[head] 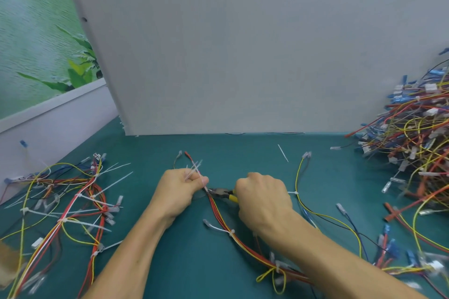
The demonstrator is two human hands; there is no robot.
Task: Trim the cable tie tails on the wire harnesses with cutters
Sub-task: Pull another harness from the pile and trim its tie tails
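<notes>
**Q:** Head view. Hands?

**A:** Left hand [181,192] is closed, thumb and fingers pinching the red and yellow wire harness [220,216] at the middle of the teal table [145,148]. Thin white plastic strips [194,168] stick up out of the fist. Right hand [264,199] is wrapped round the yellow-handled cutters [224,194], nose on the harness just beside the left thumb. Blades closed or not: cannot tell.

**Q:** Progress?

**A:** Judged mid-task. The left-edge tangle of harnesses [73,201] shows long white tie tails, so I take it as untrimmed. The large right-edge heap of harnesses [413,143] shows no long tails. Probably done, but it is blurred.

**Q:** Counts?

**A:** Two hands, one pair of cutters, one harness in hand. At least two short white ties lower on it, the nearer being the white cable tie [232,232]. Left tangle: roughly eight long tails, not exact. One loose white cut tail [283,153] lies near the far edge. Heap and strips in the fist: too many or too blurred to count.
</notes>
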